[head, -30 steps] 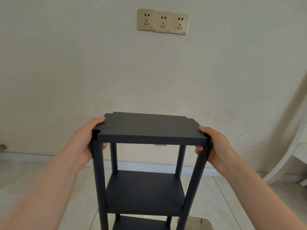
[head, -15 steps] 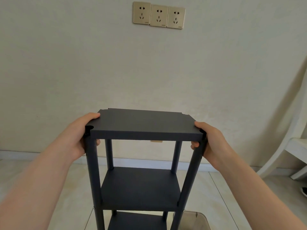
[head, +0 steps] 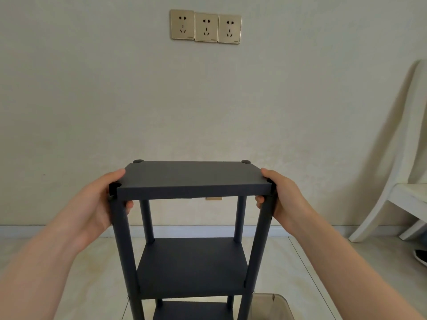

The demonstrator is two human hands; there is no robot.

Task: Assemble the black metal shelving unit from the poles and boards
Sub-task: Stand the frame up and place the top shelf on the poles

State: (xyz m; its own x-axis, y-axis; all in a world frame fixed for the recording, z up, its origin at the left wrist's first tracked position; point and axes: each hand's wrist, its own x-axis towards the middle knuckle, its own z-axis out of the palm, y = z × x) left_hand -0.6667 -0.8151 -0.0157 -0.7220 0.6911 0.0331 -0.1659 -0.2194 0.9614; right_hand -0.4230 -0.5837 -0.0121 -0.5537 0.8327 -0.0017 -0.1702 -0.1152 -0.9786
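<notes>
Head view: your left hand point(head: 97, 204) and right hand point(head: 287, 199) each grip the top board point(head: 194, 179) at its near corners, thumbs on top.

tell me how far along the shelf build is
Done: the middle board and a lower board sit on the four poles. In hand: the left hand and right hand grip the top board at its near corners; the far pole tops show at its far corners. Left: likely seating the near corners, which the hands partly hide.
</notes>
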